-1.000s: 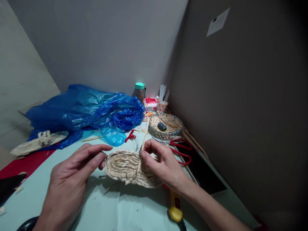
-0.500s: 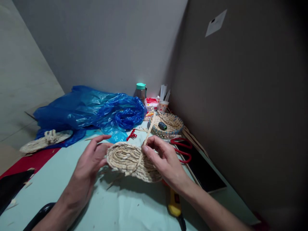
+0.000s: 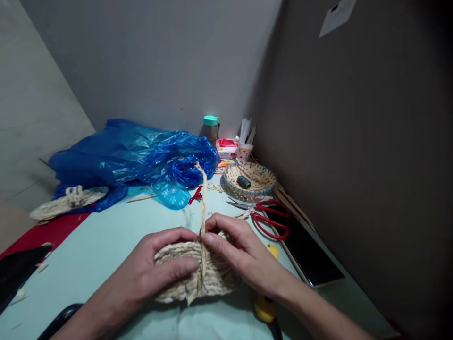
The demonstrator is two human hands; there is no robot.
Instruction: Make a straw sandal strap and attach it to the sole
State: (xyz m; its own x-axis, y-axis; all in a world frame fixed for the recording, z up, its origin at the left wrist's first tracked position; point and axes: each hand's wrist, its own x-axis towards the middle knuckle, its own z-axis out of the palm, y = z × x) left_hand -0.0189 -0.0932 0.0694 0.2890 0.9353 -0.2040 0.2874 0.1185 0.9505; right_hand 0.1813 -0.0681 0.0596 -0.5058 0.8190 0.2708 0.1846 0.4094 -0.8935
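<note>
An oval sole of coiled, braided straw (image 3: 177, 283) is held up between my two hands over the table's front. My left hand (image 3: 152, 264) grips its left side, thumb across the near face and fingers behind the top edge. With thumb and forefinger, my right hand (image 3: 237, 250) pinches a straw cord (image 3: 204, 203) at the sole's top edge. That cord runs down over the sole's face, and its free end stands up above my fingers. The sole's right end is partly hidden behind my right hand.
Red-handled scissors (image 3: 271, 219) lie beside a dark flat panel (image 3: 307, 250) at right. Behind them sits a woven basket (image 3: 262, 189) with a thread spool (image 3: 243, 182). A blue plastic bag (image 3: 123, 156) and a straw slipper (image 3: 67, 203) are at left. A yellow-handled tool (image 3: 264, 309) lies near my right wrist.
My left hand has closed onto the sole, its thumb now across the face. The sole sits lower in view, and the cord's free end stands more upright.
</note>
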